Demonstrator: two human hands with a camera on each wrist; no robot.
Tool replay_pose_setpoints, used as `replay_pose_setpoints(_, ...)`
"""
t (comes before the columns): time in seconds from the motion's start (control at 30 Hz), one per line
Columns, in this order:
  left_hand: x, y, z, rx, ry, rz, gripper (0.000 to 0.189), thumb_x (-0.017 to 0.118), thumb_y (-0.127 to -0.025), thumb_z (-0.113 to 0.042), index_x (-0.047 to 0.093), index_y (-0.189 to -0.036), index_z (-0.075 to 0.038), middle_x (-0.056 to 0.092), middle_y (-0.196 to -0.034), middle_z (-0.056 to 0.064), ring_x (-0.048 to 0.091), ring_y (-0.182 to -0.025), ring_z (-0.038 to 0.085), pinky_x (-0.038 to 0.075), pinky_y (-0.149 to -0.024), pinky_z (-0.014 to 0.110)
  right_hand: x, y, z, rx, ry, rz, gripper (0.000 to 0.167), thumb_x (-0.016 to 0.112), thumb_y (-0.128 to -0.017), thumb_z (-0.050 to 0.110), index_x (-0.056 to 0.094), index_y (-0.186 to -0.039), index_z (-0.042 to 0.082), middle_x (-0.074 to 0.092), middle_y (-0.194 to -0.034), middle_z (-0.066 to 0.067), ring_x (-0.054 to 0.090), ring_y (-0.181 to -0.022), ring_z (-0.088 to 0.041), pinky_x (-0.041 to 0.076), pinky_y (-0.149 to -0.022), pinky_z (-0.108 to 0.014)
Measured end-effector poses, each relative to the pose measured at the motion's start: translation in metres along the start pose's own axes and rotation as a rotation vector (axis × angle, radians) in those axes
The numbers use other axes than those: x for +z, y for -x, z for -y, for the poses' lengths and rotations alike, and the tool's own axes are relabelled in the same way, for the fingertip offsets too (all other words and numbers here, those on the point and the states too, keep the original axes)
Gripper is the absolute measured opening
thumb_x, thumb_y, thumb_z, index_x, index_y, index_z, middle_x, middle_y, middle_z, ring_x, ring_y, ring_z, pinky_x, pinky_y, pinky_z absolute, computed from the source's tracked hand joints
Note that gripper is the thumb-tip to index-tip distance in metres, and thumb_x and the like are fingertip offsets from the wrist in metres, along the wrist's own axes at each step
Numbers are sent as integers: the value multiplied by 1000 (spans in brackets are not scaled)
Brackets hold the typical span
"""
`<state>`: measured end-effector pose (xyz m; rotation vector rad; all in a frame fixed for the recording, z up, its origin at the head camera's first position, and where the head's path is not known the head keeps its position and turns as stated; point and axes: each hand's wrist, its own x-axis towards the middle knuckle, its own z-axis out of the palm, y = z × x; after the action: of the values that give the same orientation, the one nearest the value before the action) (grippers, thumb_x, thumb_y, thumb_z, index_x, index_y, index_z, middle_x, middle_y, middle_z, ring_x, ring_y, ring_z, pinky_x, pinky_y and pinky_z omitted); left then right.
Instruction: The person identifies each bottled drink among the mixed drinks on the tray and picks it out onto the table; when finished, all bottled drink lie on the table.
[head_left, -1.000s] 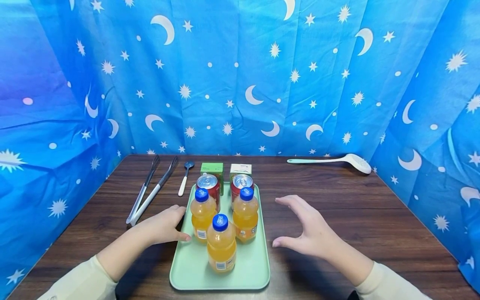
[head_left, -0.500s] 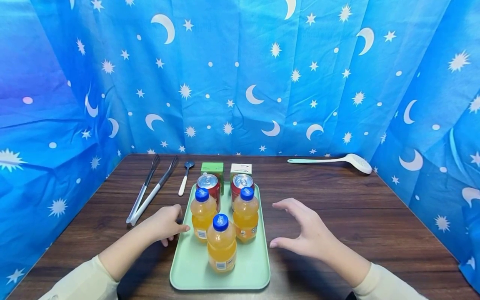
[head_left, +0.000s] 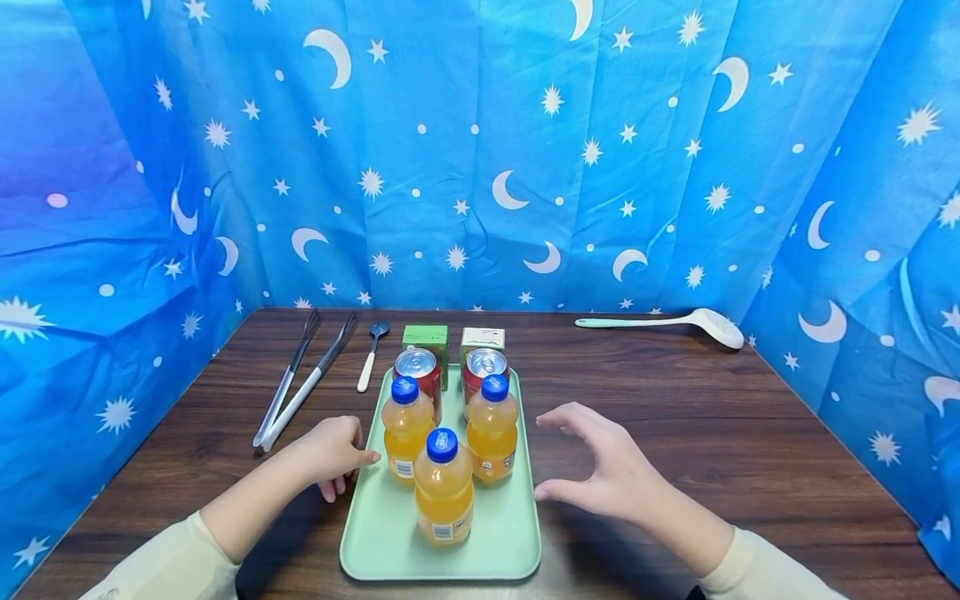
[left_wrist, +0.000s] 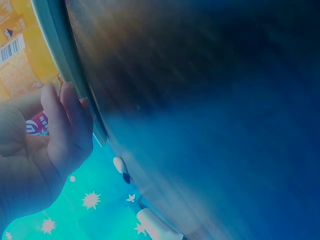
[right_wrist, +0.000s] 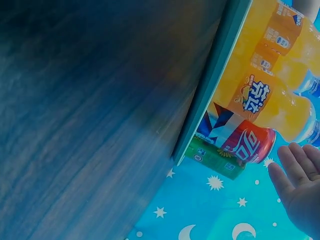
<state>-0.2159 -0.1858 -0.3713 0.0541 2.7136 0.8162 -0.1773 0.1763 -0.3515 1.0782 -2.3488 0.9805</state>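
Right hand (head_left: pixel 618 467) now nearer tray (head_left: pixel 502 546); both sides flanked
Head: tray on table (head_left: pixel 750 433); left hand (head_left: pixel 332 450) has thumb over rim; left wrist: fingers curled at edge, grip unclear; right wrist: fingers straight, together, holding nothing.

Bottles (head_left: pixel 444 496) stand before cans (head_left: pixel 486 363) on the tray (head_left: pixel 495 554).

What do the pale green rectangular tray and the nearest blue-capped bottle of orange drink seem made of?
The pale green rectangular tray looks like smooth satin plastic, from its even colour and rounded corners; coated metal is possible. The nearest blue-capped bottle seems clear, glossy plastic: the orange drink shows through its waisted wall.
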Motion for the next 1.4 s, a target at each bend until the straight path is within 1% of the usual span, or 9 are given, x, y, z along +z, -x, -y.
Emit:
replay_pose_setpoints(0.13, 0, 0, -1, -20, -21, 13, 27, 67, -88, -22, 49, -79, -3, 56, -62, 13, 58, -43, 21, 53, -37, 31, 3, -1, 0, -17, -19, -5, 63, 85, -66, 38, 58, -117, 11, 60, -111, 5, 58, -101, -14, 54, -85, -34)
replay_pose_setpoints(0.27, 0, 0, -1, -33, -19, 32, 27, 66, -88, -22, 49, -79, -3, 56, -63, 14, 59, -43, 22, 53, -38, 31, 6, -2, 1, -47, -42, -11, 62, 84, -66, 40, 59, -116, 11, 61, -110, 4, 58, -101, -13, 53, -86, -33)
replay_pose_setpoints(0.5, 4, -1, -2, -18, -7, 34, 27, 66, -88, -20, 48, -77, -3, 55, -62, 15, 59, -42, 22, 53, -37, 32, 12, -7, 4, -111, -81, -24, 64, 90, -58, 25, 60, -111, 6, 62, -105, -1, 60, -98, -19, 52, -87, -29)
replay_pose_setpoints(0.57, 5, -1, -1, -14, -7, 35, 27, 65, -88, -19, 48, -77, -2, 55, -62, 15, 59, -41, 22, 53, -37, 32, 12, -7, 4, -111, -85, -21, 64, 90, -58, 24, 60, -111, 6, 62, -106, 0, 60, -98, -18, 52, -88, -29)
replay_pose_setpoints(0.7, 6, -2, -1, -15, -1, 39, 27, 65, -89, -19, 48, -77, -2, 55, -62, 15, 59, -41, 23, 53, -37, 32, 13, -7, 4, -113, -86, -20, 64, 88, -62, 30, 59, -114, 7, 61, -108, 2, 59, -100, -15, 51, -89, -29)
replay_pose_setpoints(0.97, 6, -2, -3, -19, 29, 42, 24, 64, -89, -15, 47, -79, -2, 54, -63, 17, 59, -41, 24, 54, -38, 34, 14, -7, 3, -119, -99, -24, 65, 89, -60, 26, 59, -114, 7, 62, -107, -1, 59, -100, -16, 51, -89, -27)
replay_pose_setpoints(1.2, 9, -4, -1, -29, 67, 56, 16, 62, -89, -8, 49, -84, -1, 53, -66, 17, 60, -45, 25, 55, -40, 34, 16, -7, 5, -121, -129, -20, 63, 87, -64, 33, 59, -114, 5, 62, -107, -2, 60, -99, -17, 51, -89, -28)
replay_pose_setpoints(1.3, 10, -4, -1, -33, 73, 60, 15, 61, -89, -5, 48, -84, -1, 53, -67, 17, 61, -45, 25, 55, -41, 33, 16, -9, 9, -118, -146, -14, 63, 88, -63, 28, 59, -113, 3, 63, -106, -6, 61, -98, -19, 52, -88, -29)
replay_pose_setpoints(1.4, 10, -5, -1, -34, 77, 57, 14, 61, -90, -4, 48, -85, -1, 53, -67, 17, 61, -46, 24, 55, -41, 33, 13, -13, 18, -116, -162, -8, 62, 89, -59, 18, 59, -110, 0, 63, -104, -10, 61, -96, -22, 53, -86, -31)
